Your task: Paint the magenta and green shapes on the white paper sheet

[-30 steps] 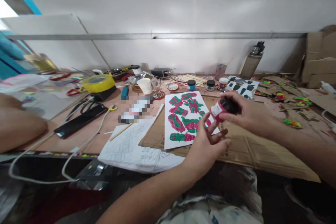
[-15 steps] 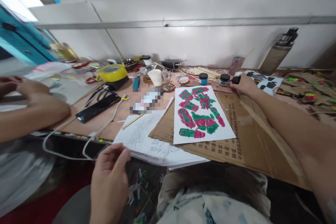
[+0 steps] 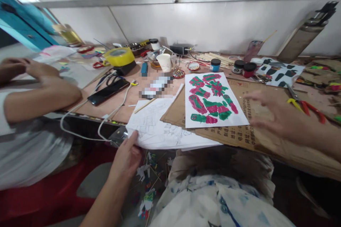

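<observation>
My left hand [image 3: 129, 156] is at the table's front edge, thumb on top and fingers below, closed on the margin of the pencil-drawn sheets [image 3: 151, 127]. My right hand [image 3: 277, 115], smeared by motion, hovers over the cardboard [image 3: 239, 95] with fingers apart and nothing in them. Left of it lies a white sheet painted with green and magenta shapes [image 3: 213, 99], on top of the cardboard. Scissors [image 3: 301, 104] with red and yellow handles rest just beyond the right hand. A red paint jar [image 3: 249, 70] with a black lid stands behind, beside a second black-lidded jar [image 3: 238, 66].
A blue paint jar [image 3: 215, 65], a white cup [image 3: 163, 62] and yellow tape [image 3: 119, 56] stand farther back. A phone [image 3: 108, 92] and white cable [image 3: 117, 108] lie leftward. Another person's arm [image 3: 45, 99] rests at the left. A tall bottle [image 3: 306, 35] leans rightward.
My right hand has let go of the black-lidded jar and come back toward me, over the cardboard. My left hand has moved up and right onto the sheets' edge. The view has tilted down.
</observation>
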`<state>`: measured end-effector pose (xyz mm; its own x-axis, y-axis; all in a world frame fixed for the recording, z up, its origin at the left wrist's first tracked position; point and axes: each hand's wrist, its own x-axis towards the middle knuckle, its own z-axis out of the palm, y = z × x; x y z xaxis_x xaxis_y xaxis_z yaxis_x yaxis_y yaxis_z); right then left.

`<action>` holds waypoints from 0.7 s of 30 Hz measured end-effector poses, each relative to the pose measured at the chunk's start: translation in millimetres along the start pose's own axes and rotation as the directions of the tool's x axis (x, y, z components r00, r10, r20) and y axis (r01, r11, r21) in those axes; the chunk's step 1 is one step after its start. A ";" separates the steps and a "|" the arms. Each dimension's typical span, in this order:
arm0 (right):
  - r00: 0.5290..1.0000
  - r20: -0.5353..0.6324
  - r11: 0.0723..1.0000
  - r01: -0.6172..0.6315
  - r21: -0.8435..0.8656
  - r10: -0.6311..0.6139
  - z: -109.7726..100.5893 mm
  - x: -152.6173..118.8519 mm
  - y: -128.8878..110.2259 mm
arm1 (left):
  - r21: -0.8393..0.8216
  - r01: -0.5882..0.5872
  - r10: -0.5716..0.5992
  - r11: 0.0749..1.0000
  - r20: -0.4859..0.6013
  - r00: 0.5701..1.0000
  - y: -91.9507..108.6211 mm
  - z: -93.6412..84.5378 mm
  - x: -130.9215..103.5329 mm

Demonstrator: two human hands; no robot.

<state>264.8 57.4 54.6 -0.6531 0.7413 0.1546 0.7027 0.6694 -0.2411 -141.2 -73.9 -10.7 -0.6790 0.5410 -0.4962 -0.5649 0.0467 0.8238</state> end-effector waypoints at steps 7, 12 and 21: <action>0.994 -0.001 0.978 0.112 -0.176 -0.114 45.5 -66.7 -33.9 | 0.217 -0.022 -0.025 0.976 0.208 0.978 21.2 -22.8 0.9; 0.993 0.010 0.982 0.117 -0.147 -0.117 40.6 -63.9 -24.6 | 0.307 -0.106 0.012 0.946 0.293 0.956 31.5 -25.7 9.9; 0.970 -0.095 0.853 0.149 -0.501 -0.225 60.5 -86.0 -11.4 | 0.408 -0.038 -0.070 0.912 0.247 0.966 45.5 -12.8 25.4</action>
<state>295.9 -16.9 -13.9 -0.7647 0.5730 0.2949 0.6433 0.7056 0.2971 -190.2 -68.8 10.6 -0.5007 0.7273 -0.4694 -0.2982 0.3642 0.8823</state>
